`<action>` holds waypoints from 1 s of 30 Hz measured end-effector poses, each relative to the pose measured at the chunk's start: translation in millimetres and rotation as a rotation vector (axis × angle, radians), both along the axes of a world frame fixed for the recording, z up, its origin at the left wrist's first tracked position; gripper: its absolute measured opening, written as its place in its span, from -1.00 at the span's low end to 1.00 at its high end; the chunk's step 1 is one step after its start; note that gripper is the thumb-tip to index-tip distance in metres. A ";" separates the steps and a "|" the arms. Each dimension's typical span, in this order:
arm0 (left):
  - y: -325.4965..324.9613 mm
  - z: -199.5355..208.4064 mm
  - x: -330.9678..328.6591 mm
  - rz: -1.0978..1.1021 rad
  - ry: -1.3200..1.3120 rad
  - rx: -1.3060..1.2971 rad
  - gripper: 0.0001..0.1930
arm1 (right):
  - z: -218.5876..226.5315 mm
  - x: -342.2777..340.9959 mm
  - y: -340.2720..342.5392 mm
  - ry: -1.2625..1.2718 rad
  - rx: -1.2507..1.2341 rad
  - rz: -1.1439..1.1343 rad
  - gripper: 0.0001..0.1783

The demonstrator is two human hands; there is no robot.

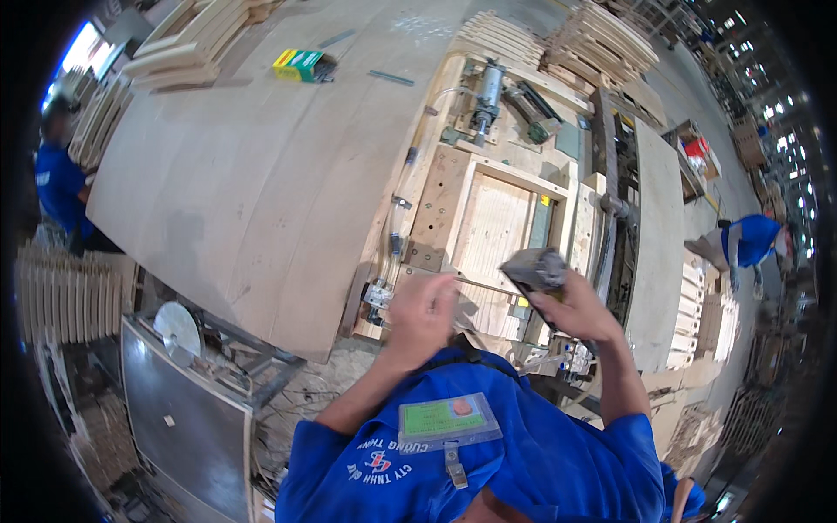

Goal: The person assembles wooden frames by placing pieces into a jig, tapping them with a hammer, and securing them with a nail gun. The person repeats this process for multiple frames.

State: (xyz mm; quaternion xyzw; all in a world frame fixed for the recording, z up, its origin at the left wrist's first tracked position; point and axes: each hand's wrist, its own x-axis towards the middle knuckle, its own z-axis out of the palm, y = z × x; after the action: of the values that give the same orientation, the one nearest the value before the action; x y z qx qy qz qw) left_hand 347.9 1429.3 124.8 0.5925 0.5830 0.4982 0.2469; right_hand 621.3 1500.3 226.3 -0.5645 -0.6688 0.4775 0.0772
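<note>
My right hand (580, 309) is wrapped round a dark grey and black nail gun (539, 270), held over the near right part of a wooden frame (466, 209). The frame lies in a wooden clamping jig (433, 205), with pale slatted wood showing inside it. Slightly blurred, my left hand (423, 314) is raised at the jig's near left corner, its fingers curled in. Whatever those fingers hold, if anything, is hidden. A metal air cylinder (488, 94) is mounted at the jig's far end.
A broad wooden tabletop (235, 200) stretches to the left, with a green and yellow box (303, 66) and metal strips on it. Stacked wooden parts (602, 44) stand beyond the jig. Co-workers in blue stand at far left (59, 187) and right (754, 241).
</note>
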 end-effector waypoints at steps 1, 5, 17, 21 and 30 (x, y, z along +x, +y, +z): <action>3.7 8.0 -20.7 0.093 0.130 0.106 -0.71 | 14.8 18.7 -13.5 0.059 -0.017 -0.110 -0.41; 2.9 -21.4 -35.1 -0.032 -0.140 -0.135 -0.74 | 33.7 97.0 -51.8 0.108 0.095 -0.488 -0.54; -0.4 -1.9 31.8 -0.229 0.507 0.099 -0.84 | -62.1 315.9 -76.3 -0.940 0.522 -0.640 -0.34; 20.1 -25.7 81.4 -0.409 0.553 0.116 -0.75 | -82.4 355.4 -86.4 -0.959 0.748 -0.575 -0.21; 46.2 -65.8 122.0 -0.611 0.749 -0.053 -0.55 | -121.2 223.6 -167.0 0.192 0.542 -0.637 -0.60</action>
State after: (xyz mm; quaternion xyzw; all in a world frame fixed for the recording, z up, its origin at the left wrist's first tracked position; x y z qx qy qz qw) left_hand 469.9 1475.5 59.0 0.8687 0.4437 0.1402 0.1699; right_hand 844.9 1333.3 105.1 -0.6551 -0.5521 0.2875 0.4283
